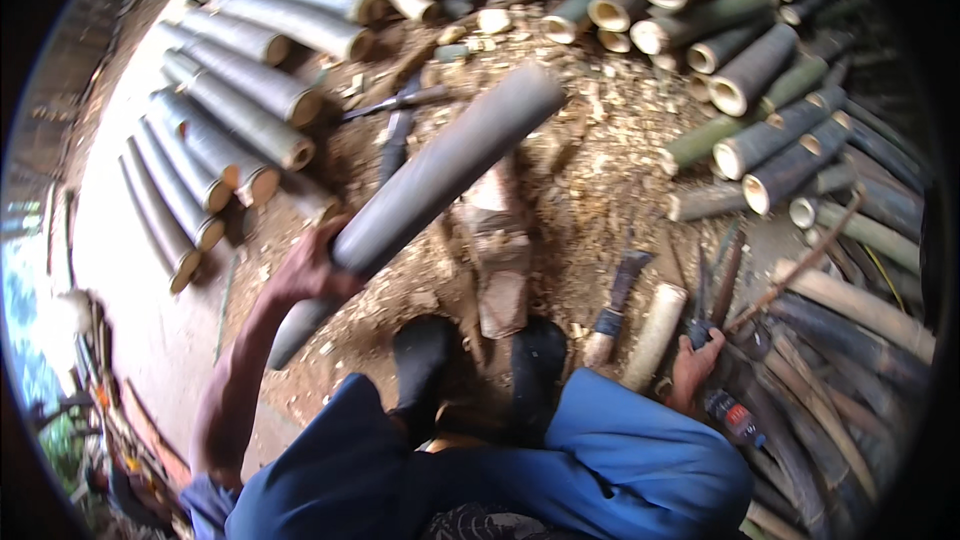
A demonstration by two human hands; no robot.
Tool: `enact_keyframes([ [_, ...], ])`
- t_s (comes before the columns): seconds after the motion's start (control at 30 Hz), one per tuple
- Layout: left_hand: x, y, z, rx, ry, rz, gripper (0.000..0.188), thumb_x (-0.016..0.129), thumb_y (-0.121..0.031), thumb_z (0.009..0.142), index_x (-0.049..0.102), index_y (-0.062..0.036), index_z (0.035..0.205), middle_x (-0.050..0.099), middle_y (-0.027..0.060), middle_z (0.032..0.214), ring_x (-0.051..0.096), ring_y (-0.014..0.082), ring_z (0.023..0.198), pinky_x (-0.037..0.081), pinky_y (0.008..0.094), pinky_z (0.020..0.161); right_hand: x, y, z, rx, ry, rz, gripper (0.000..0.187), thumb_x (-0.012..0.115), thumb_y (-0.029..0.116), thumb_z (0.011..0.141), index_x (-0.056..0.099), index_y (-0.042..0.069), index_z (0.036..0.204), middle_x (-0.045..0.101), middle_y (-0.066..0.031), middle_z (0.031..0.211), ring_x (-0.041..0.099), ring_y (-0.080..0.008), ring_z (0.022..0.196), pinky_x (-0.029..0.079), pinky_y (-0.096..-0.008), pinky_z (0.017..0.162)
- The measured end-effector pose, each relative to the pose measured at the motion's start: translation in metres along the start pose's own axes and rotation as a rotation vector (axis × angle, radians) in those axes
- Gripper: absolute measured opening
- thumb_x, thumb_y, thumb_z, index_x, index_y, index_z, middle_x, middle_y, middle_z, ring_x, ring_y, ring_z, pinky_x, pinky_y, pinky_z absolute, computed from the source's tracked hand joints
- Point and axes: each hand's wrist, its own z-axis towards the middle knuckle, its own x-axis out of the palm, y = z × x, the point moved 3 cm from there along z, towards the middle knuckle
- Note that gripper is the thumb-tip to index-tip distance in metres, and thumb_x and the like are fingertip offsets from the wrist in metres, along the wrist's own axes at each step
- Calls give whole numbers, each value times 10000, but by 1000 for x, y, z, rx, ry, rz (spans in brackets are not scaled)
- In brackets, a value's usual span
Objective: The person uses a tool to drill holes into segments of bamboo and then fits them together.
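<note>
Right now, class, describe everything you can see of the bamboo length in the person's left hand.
The bamboo length is a long, smooth grey-green tube, blurred in the picture. It slants from lower left up to upper right above the chip-strewn ground. The left hand grips it near its lower end; nothing else touches it.

Cut bamboo poles (pixel 250 90) lie stacked at the ground's left edge, greener ones (pixel 760 130) at its right. Wood chips (pixel 600 140) cover the middle, around a chopping block (pixel 497 240). A machete (pixel 618 295) lies beside it.
</note>
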Motion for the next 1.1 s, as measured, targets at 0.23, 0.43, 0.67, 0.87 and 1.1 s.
enact_keyframes([
  [0.23,11,-45,93,15,209,-1098,762,763,-424,743,545,88,1264,665,196,1049,675,252,883,571,364,787,9,99,-14,-193,-172,-38,515,703,186,894,484,40,1337,570,-218,1240,563,-383,1130,425,-467,984],
  [0.43,43,-70,109,140,125,-1283,724,728,-438,862,447,-9,1373,626,173,1131,650,273,1016,558,430,908,83,230,-102,-215,750,444,734,682,388,955,353,-23,1467,465,-284,1417,532,-398,1249,445,-474,1026],
  [0.67,60,-48,68,18,12,-1384,730,845,-257,749,487,8,1327,639,149,1124,635,280,1071,522,458,1006,123,265,-151,-799,433,341,1142,848,353,761,137,-137,1508,420,-371,1399,508,-480,1263,419,-510,1089],
  [0.87,92,-64,43,-88,-31,-1285,838,850,-168,681,401,-31,1375,553,132,1142,588,266,1076,533,452,973,91,262,-76,-807,594,582,1202,864,233,670,85,-15,1551,392,-360,1437,540,-482,1212,475,-618,1034],
  [1.1,153,-68,22,-32,26,-1088,942,833,-130,682,311,-76,1465,525,103,1181,534,243,1128,478,409,1008,101,329,36,-1215,613,18,1213,901,282,517,280,8,1522,542,-250,1385,577,-342,1185,402,-506,1045],
])
